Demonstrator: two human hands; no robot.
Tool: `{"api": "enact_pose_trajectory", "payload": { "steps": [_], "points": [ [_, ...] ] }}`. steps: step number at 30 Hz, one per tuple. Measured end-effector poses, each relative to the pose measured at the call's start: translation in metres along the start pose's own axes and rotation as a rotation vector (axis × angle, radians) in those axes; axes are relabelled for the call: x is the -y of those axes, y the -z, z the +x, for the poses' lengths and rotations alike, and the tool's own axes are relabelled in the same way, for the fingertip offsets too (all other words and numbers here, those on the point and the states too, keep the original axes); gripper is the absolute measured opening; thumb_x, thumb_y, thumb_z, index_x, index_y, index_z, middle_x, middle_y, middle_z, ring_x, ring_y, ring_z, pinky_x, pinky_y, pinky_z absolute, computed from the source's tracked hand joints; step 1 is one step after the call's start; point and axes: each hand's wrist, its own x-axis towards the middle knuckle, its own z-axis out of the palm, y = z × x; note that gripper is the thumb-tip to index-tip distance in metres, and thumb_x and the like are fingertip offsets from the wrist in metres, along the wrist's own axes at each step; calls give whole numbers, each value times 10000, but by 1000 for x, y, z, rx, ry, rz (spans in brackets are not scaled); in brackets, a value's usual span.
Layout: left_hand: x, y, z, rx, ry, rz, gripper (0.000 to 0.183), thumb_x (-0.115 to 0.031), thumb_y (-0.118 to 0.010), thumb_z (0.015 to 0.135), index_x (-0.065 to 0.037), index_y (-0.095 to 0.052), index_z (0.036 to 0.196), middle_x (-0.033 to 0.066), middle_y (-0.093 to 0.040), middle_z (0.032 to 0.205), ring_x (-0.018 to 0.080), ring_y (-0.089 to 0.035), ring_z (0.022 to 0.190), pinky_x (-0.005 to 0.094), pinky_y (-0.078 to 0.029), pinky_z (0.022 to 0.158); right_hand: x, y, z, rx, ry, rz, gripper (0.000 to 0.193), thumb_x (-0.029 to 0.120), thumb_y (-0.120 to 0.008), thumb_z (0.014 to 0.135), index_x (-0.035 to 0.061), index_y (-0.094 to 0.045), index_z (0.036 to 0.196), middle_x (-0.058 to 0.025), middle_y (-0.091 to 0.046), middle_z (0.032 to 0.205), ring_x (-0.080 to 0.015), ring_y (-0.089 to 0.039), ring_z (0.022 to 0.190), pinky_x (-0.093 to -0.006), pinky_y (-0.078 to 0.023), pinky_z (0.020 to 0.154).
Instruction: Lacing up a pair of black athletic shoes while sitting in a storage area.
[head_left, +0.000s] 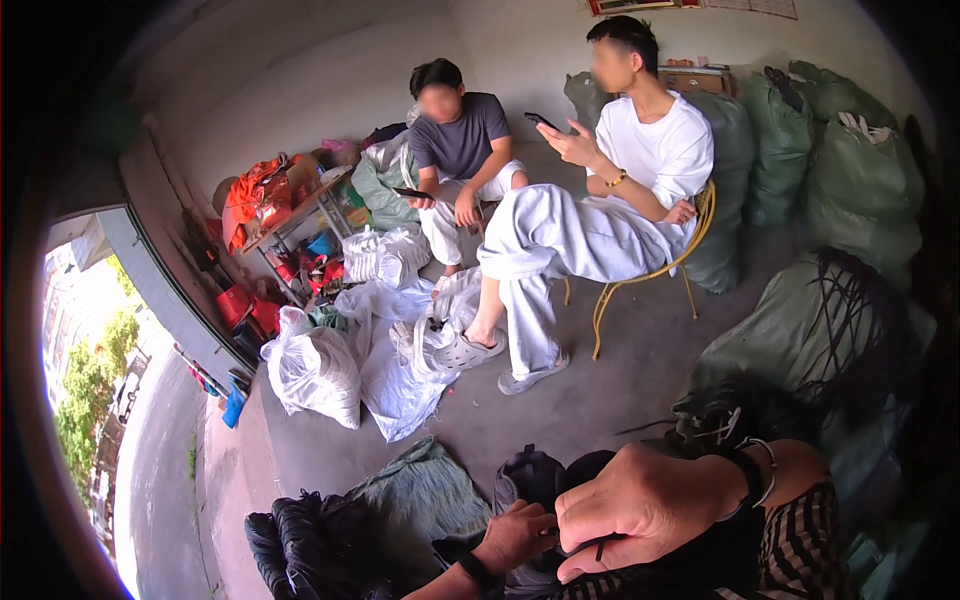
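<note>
In front of me, low in the head view, is a dark shoe [525,475], partly covered by my hands. My right hand [650,500] is closed in a pinch, and a short piece of thin black shoelace [600,551] shows at its fingers. Beside it, over the shoe, my left hand [515,540] has its fingers curled together; what they hold is hidden. Bundles of black laces [315,545] lie to the left, next to a grey-green woven sack [425,500]. Another dark shoe [712,425] with pale laces is beyond my right wrist.
A person in white [650,150] sits on a yellow chair [604,310] with a phone; another in dark grey [465,140] sits behind, also with a phone. White bags [315,375] lie on the floor. Green sacks [865,190] line the right; a cluttered shelf [290,215] stands left by the doorway.
</note>
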Motion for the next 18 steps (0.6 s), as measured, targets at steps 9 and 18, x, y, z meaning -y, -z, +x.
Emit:
{"api": "enact_pose_trajectory", "payload": {
  "steps": [9, 18],
  "points": [
    [-12, 9, -28, -415, 324, -1168, 227, -221, -500, 962, -39, -606, 876, 64, -592, 769, 202, -593, 815, 384, -494, 795, -24, 33, -55, -332, -454, -117, 56, 32, -635, 840, -10, -611, 811, -37, -623, 796, -81, -575, 709, -224, -450, 640],
    [127, 75, -127, -1415, 542, -1846, 241, -333, -416, 983, -189, -510, 814, -52, -440, 610, 86, -338, 473, 246, -297, 419, -123, 43, -217, -709, -1258, 462, 239, 177, -546, 913, 21, -558, 732, -155, -636, 730, -27, -332, 422, -182, -242, 382]
  ]
}}
